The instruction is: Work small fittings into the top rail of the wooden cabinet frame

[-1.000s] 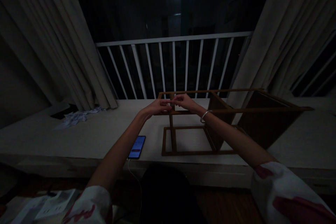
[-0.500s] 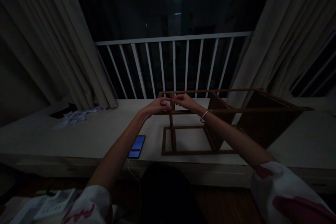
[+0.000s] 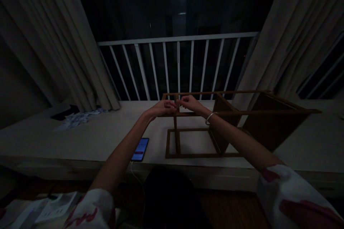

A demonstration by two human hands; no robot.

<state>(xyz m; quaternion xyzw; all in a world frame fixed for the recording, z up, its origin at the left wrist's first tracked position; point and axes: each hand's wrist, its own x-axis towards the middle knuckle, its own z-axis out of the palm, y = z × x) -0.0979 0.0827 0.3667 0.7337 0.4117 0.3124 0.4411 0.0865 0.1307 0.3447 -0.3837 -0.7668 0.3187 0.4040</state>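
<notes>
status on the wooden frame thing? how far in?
Done: the wooden frame lies on its side on the ledge, rails and two panels joined. In hand: left hand and right hand meet at its upper left corner; too dark to see what they pinch. Left: the open bays have no panels. A phone lies lit nearby.

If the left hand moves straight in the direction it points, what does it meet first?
The left hand points rightward at the right hand, whose fingertips look nearly touching it, over the brown wooden frame; depth is unclear in the dark.
</notes>
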